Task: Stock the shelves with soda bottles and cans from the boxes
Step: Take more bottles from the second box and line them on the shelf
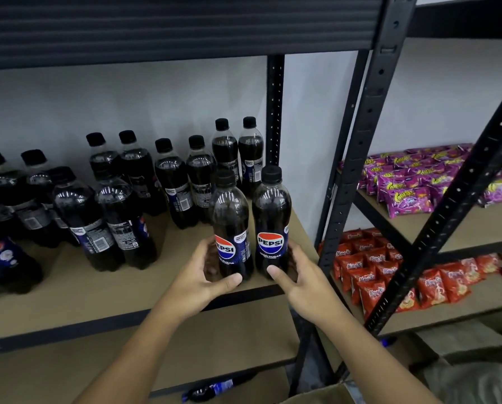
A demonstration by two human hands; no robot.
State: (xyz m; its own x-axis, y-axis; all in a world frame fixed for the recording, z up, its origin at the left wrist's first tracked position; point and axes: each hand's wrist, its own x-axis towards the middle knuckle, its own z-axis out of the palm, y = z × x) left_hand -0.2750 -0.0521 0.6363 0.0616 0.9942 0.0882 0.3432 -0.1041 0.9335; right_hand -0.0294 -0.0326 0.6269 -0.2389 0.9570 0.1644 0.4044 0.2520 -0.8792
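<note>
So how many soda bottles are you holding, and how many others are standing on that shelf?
Held bottles: 2, one in the left hand, one in the right hand
Other bottles standing on the shelf: 10
Total: 12, not counting a cut-off bottle at the left edge

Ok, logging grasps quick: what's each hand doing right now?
Left hand: grips the left bottle.
Right hand: grips the right bottle.
</note>
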